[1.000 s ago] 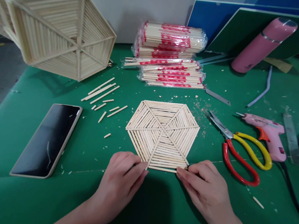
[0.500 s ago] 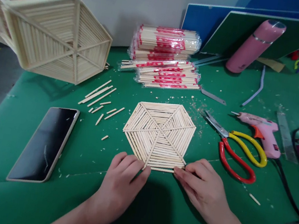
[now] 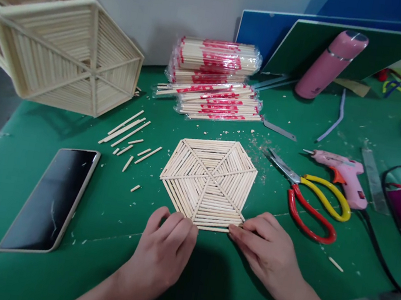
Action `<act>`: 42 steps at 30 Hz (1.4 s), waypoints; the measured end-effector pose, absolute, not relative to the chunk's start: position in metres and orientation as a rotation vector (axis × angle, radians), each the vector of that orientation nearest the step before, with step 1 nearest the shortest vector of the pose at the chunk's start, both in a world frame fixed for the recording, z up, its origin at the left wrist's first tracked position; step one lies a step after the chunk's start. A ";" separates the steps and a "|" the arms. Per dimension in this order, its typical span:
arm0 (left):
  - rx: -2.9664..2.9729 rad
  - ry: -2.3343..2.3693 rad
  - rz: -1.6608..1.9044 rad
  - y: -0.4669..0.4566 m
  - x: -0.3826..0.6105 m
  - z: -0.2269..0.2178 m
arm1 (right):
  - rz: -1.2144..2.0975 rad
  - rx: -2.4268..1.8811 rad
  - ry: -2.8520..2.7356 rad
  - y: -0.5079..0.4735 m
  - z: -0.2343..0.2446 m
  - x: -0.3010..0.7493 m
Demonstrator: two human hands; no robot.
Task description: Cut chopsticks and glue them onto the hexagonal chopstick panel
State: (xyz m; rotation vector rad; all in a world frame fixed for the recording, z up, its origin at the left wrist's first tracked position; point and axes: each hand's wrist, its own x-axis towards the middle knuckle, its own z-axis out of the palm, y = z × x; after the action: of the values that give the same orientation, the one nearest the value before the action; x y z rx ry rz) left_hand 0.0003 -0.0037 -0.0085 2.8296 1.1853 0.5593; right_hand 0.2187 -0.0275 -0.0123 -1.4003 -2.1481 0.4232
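A flat hexagonal panel of wooden sticks (image 3: pixel 209 179) lies on the green table (image 3: pixel 114 228) in front of me. My left hand (image 3: pixel 164 249) rests at its near left corner, fingers curled and pressed against the nearest stick. At the near right corner my right hand (image 3: pixel 268 251) pinches the other end of that same stick, fingertips together.
A phone (image 3: pixel 48 199) lies at the left. Loose cut sticks (image 3: pixel 129 135) lie behind it. A large stick-built hexagonal box (image 3: pixel 58 54) stands at the far left. Wrapped chopstick packs (image 3: pixel 214 78), red-and-yellow scissors (image 3: pixel 310 202), a pink glue gun (image 3: pixel 343 171) and a pink flask (image 3: pixel 330 64) are beyond.
The view has drifted slightly, so everything sits a little lower and left. Both hands stay at the panel's near edge; the left fingers have curled in a bit more.
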 end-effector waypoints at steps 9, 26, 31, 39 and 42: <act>2.752 1.208 0.537 -0.004 -0.002 -0.005 | 0.518 -1.356 -2.131 -0.025 -0.012 0.220; 2.753 1.096 0.595 0.000 0.000 -0.003 | 0.557 -1.435 -2.020 -0.026 -0.010 0.227; 2.678 1.091 0.608 0.001 -0.001 -0.004 | 0.465 -1.515 -1.941 -0.033 -0.011 0.239; 2.640 1.110 0.601 -0.001 -0.003 -0.005 | 0.467 -1.500 -1.957 -0.031 -0.010 0.239; 2.622 1.128 0.605 -0.002 -0.003 -0.006 | 0.464 -1.500 -1.970 -0.030 -0.010 0.238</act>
State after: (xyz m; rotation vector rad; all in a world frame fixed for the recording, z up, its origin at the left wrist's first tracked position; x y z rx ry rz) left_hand -0.0030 -0.0021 -0.0063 2.6220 1.1278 0.6049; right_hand 0.2382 -0.0303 -0.0102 -1.4997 -1.9699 0.4640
